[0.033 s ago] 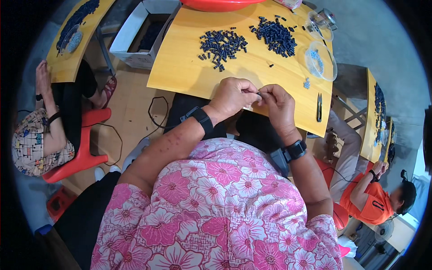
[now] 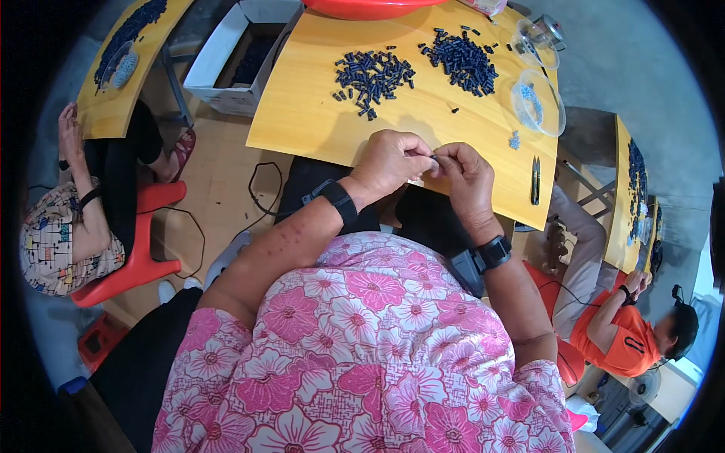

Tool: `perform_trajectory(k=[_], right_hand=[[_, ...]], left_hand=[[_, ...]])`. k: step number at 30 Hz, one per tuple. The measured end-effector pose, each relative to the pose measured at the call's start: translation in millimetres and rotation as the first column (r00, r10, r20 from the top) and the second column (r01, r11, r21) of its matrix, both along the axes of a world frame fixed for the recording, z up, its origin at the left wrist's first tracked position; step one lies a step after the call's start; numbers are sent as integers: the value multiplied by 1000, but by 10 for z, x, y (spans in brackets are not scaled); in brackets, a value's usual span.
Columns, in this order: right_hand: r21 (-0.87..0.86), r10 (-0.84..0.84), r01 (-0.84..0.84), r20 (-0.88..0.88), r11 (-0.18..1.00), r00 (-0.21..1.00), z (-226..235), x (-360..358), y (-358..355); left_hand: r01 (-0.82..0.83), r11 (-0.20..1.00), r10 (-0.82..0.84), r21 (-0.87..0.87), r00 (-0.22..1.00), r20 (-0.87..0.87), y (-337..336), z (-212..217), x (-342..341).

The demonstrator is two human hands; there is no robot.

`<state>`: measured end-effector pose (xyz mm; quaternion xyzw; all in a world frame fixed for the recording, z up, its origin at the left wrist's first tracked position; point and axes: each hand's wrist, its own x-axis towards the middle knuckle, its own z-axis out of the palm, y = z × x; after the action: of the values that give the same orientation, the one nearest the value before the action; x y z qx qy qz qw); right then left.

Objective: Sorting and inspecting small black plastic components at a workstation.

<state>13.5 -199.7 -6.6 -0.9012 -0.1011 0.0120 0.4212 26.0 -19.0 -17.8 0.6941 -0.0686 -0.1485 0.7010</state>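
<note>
Fingers (image 2: 420, 146) of the left hand (image 2: 384, 164) and right hand (image 2: 471, 181) pinch a small dark piece (image 2: 434, 157), mostly hidden from me, over the counter's (image 2: 302, 98) near edge, a black heap (image 2: 375, 78) at their eleven o'clock, pointed black snips (image 2: 535, 183) at three.

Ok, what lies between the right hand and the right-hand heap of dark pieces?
In the head view, one loose dark piece lies on the yellow table between the right hand and that heap.

It is a workshop: people (image 2: 615, 341) sit at tables (image 2: 294, 113) heaped with small dark parts (image 2: 462, 64).
</note>
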Motion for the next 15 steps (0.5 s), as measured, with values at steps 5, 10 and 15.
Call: perform_trajectory(k=[5,10,15], right_hand=[[30,-86,83,146,996,985,-15,-70,78],[179,-160,132,150,975,976,-51,-93,103],[395,-192,208,-80,895,978,-94,-90,92]], left_hand=[[-11,996,5,-93,998,-70,3,5,2],[1,1000,-1,-6,998,-63,1,34,5],[-17,999,14,-47,997,-72,-6,-2,1]])
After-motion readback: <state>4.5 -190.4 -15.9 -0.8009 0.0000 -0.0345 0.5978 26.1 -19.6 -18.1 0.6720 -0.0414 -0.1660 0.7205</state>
